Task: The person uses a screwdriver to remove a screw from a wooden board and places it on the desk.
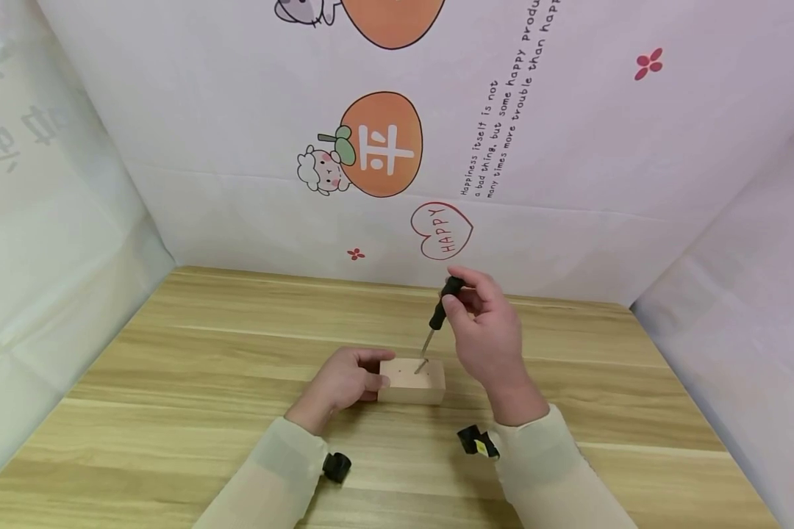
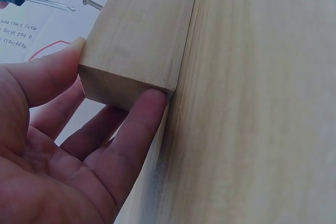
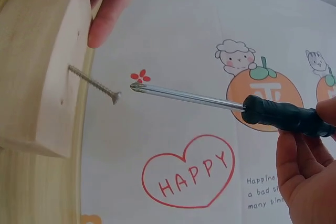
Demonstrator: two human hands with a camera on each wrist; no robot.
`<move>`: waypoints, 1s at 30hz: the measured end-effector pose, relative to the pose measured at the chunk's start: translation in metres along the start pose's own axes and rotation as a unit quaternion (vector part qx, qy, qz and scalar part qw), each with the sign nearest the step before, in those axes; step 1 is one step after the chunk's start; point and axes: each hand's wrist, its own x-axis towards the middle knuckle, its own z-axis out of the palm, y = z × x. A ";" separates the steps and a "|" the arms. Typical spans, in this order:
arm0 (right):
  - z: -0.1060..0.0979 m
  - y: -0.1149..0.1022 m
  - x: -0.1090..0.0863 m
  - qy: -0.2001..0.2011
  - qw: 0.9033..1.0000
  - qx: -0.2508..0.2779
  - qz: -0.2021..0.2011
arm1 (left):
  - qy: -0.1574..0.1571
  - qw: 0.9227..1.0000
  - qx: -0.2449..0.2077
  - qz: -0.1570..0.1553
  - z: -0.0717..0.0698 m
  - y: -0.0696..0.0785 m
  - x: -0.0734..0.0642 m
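A pale wooden block [image 1: 412, 394] lies on the table, and my left hand [image 1: 345, 378] grips its left end between thumb and fingers. From the block's top face a screw [image 3: 94, 83] sticks out, partly sunk and leaning. Small holes show in the same face on either side of it. My right hand [image 1: 491, 330] holds a screwdriver [image 3: 286, 116] by its black handle, above the block. In the right wrist view the cross-shaped tip is a short gap away from the screw head, not touching it.
The wood-grain table [image 1: 238, 330] carries the block. Behind it rises a white printed cloth [image 1: 251, 213] with cartoon pictures and lettering, and white cloth walls [image 1: 46, 242] stand at both sides. A black wrist camera [image 1: 337, 467] sits by the left cuff.
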 end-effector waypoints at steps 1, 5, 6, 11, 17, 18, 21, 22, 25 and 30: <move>-0.002 0.000 0.001 0.003 1.000 -0.002 0.010 | 0.000 1.000 0.000 0.000 0.000 0.000 0.000; -0.018 0.005 0.012 0.032 0.997 -0.002 0.067 | -0.003 1.000 -0.003 -0.001 0.000 0.002 -0.002; -0.023 0.008 0.015 0.045 0.995 0.007 0.087 | -0.004 1.000 -0.003 -0.001 0.000 0.002 -0.002; -0.060 0.031 0.031 0.114 0.950 0.222 0.189 | -0.004 1.000 -0.001 0.001 0.001 0.002 -0.002; -0.118 0.067 0.028 0.085 0.732 0.577 0.352 | -0.001 1.000 -0.005 -0.003 0.000 -0.001 -0.001; -0.126 0.073 0.025 0.079 0.698 0.606 0.373 | -0.002 1.000 -0.006 -0.003 0.000 -0.001 -0.001; -0.144 0.090 0.016 0.064 0.654 0.635 0.407 | -0.005 1.000 -0.008 -0.002 0.000 -0.002 0.000; -0.149 0.095 0.012 0.058 0.652 0.634 0.413 | -0.005 1.000 -0.008 -0.002 0.000 -0.002 0.000; -0.164 0.108 0.001 0.022 0.680 0.597 0.425 | -0.003 1.000 -0.008 -0.002 0.000 -0.003 0.000; -0.188 0.130 -0.023 -0.086 0.741 0.530 0.403 | -0.003 1.000 -0.009 -0.001 0.001 -0.003 -0.001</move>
